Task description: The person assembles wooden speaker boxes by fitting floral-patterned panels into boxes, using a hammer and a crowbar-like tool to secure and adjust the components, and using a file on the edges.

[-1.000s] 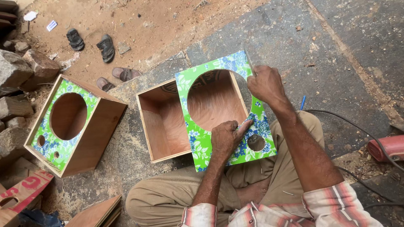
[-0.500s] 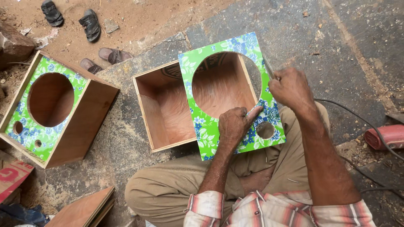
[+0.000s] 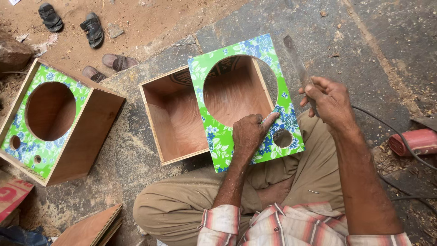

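- The floor is rough grey concrete (image 3: 364,41), cracked and dusted with sawdust (image 3: 132,150)
- Toward the upper left the concrete gives way to bare reddish-brown dirt (image 3: 150,23)
- Black sandals (image 3: 93,29) and brown sandals (image 3: 119,61) lie on the dirt
- A large stone (image 3: 13,52) sits at the left edge
- A finished wooden box with a green floral front (image 3: 54,120) stands at the left
- Plywood pieces (image 3: 91,228) are stacked at the bottom left
- A red power tool (image 3: 416,141) with a black cable (image 3: 387,120) lies at the right
- Soft, even daylight, with no hard shadows
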